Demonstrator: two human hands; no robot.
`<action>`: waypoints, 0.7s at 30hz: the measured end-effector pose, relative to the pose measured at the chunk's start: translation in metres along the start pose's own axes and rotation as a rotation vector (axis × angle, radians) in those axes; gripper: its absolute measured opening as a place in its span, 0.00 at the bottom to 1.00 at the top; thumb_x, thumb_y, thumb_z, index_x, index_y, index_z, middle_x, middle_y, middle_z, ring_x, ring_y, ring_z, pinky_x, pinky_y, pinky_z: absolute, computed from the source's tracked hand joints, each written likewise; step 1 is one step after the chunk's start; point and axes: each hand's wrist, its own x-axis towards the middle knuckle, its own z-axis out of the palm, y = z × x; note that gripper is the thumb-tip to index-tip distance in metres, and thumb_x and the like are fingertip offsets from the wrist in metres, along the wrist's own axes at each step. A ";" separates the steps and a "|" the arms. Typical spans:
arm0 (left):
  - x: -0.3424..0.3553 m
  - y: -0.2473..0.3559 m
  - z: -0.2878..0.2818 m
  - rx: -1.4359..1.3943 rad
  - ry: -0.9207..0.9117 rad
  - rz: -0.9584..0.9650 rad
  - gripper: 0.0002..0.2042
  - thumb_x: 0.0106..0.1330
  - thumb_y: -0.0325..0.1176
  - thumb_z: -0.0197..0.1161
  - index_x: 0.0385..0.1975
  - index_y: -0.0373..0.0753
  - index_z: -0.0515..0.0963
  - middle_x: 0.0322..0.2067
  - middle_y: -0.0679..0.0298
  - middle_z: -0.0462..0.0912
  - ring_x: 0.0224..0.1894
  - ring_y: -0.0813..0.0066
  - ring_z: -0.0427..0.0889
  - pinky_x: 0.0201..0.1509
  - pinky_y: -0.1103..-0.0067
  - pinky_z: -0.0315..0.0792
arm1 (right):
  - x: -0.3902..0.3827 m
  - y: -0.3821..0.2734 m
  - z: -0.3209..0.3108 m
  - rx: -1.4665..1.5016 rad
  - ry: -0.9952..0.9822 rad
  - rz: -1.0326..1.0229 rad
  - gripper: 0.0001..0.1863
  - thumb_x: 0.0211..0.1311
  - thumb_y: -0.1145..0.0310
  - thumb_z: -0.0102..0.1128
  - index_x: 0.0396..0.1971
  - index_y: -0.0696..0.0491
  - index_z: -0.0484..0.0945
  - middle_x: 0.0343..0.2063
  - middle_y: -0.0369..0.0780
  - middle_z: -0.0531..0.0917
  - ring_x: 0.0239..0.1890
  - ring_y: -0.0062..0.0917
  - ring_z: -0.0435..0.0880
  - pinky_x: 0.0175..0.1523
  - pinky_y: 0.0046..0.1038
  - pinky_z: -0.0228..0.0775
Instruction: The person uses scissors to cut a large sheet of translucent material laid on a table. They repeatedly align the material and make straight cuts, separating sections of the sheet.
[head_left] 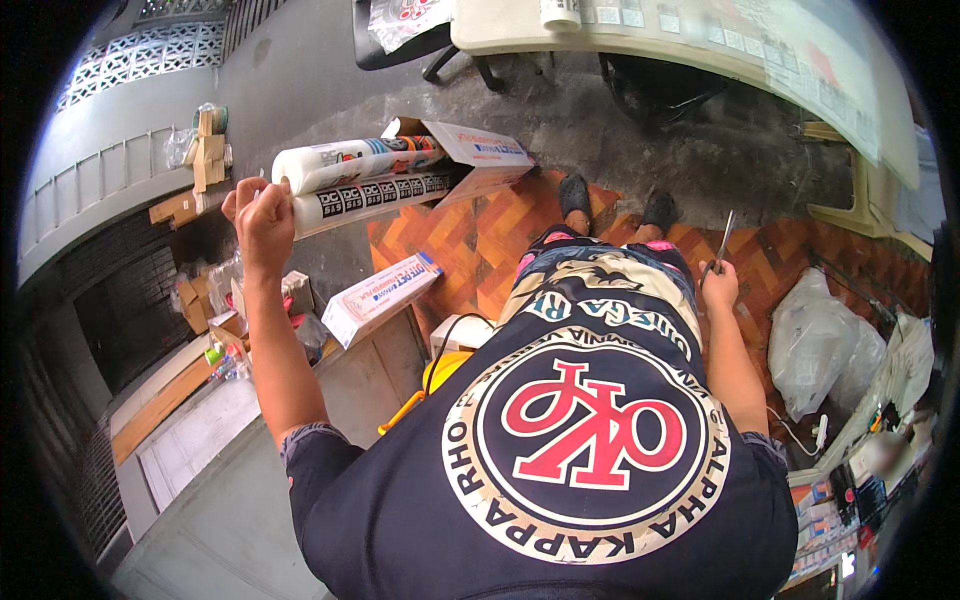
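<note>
Two white rolls of printed film stick out of a long open carton (480,150) at the upper left. The upper roll (350,162) bears colourful pictures; the lower roll (375,197) has black square marks. My left hand (262,215) is closed at their near left ends, its fingers gripping an edge between the two; exactly how many it holds is hard to see. Off to the right, my right hand (720,285) is closed around the handles of a pair of scissors (725,243), whose blades point away from me.
A closed white carton (380,298) lies on a grey surface (370,385) at left. Beyond stands a pale table (690,50) with a black chair (365,45) beside it. A plastic bag (815,345) and a white cable (795,432) lie at right. Wooden pieces (208,160) stand at far left.
</note>
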 end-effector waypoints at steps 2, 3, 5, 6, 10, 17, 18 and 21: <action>0.000 0.004 0.000 -0.026 -0.004 0.006 0.08 0.55 0.24 0.69 0.21 0.39 0.75 0.23 0.62 0.78 0.39 0.66 0.78 0.52 0.69 0.59 | -0.004 -0.016 -0.002 -0.046 -0.002 0.002 0.30 0.53 0.51 0.76 0.52 0.53 0.81 0.45 0.47 0.87 0.49 0.40 0.86 0.55 0.37 0.75; -0.001 0.004 0.001 -0.032 0.000 0.006 0.08 0.55 0.24 0.69 0.21 0.39 0.75 0.23 0.63 0.77 0.39 0.65 0.78 0.52 0.69 0.59 | -0.008 -0.026 -0.005 -0.069 -0.002 0.002 0.31 0.53 0.51 0.76 0.53 0.53 0.81 0.45 0.47 0.87 0.49 0.41 0.86 0.55 0.37 0.75; 0.002 -0.001 0.012 -0.057 0.005 0.024 0.09 0.55 0.23 0.68 0.20 0.39 0.73 0.23 0.62 0.77 0.37 0.63 0.77 0.51 0.68 0.61 | -0.003 -0.026 -0.008 -0.041 0.028 0.002 0.30 0.53 0.51 0.76 0.52 0.53 0.81 0.45 0.47 0.87 0.49 0.41 0.86 0.55 0.37 0.75; 0.003 -0.005 0.018 -0.061 -0.015 0.011 0.09 0.55 0.23 0.67 0.20 0.39 0.72 0.24 0.61 0.77 0.36 0.63 0.77 0.50 0.68 0.61 | -0.001 -0.024 -0.006 -0.023 0.048 0.005 0.29 0.53 0.52 0.76 0.52 0.53 0.82 0.46 0.47 0.87 0.49 0.41 0.86 0.55 0.37 0.75; 0.000 -0.016 0.079 0.027 -0.104 0.034 0.02 0.60 0.24 0.62 0.29 0.40 0.78 0.28 0.55 0.80 0.39 0.54 0.79 0.49 0.59 0.68 | -0.036 -0.065 -0.040 -0.105 0.213 -0.167 0.18 0.58 0.67 0.71 0.47 0.56 0.81 0.39 0.44 0.89 0.40 0.31 0.88 0.49 0.35 0.79; -0.064 0.003 0.273 -0.318 -0.253 -0.337 0.10 0.65 0.29 0.58 0.43 0.41 0.83 0.32 0.49 0.86 0.36 0.42 0.84 0.38 0.56 0.76 | -0.062 -0.091 -0.073 -0.002 0.168 0.119 0.26 0.51 0.51 0.76 0.48 0.48 0.83 0.45 0.48 0.87 0.51 0.43 0.86 0.56 0.39 0.77; -0.043 0.038 0.277 -0.317 -0.258 -0.437 0.10 0.67 0.31 0.54 0.39 0.36 0.83 0.32 0.47 0.85 0.36 0.40 0.83 0.40 0.56 0.76 | -0.058 -0.087 -0.082 0.020 0.190 0.124 0.24 0.54 0.55 0.70 0.51 0.45 0.81 0.46 0.51 0.86 0.52 0.47 0.84 0.56 0.43 0.76; -0.047 0.058 0.337 -0.233 -0.405 -0.559 0.13 0.67 0.33 0.53 0.44 0.39 0.83 0.37 0.43 0.86 0.41 0.38 0.85 0.41 0.51 0.76 | -0.092 -0.083 -0.103 0.033 0.246 0.151 0.25 0.55 0.56 0.70 0.53 0.46 0.79 0.45 0.52 0.86 0.51 0.47 0.84 0.54 0.44 0.77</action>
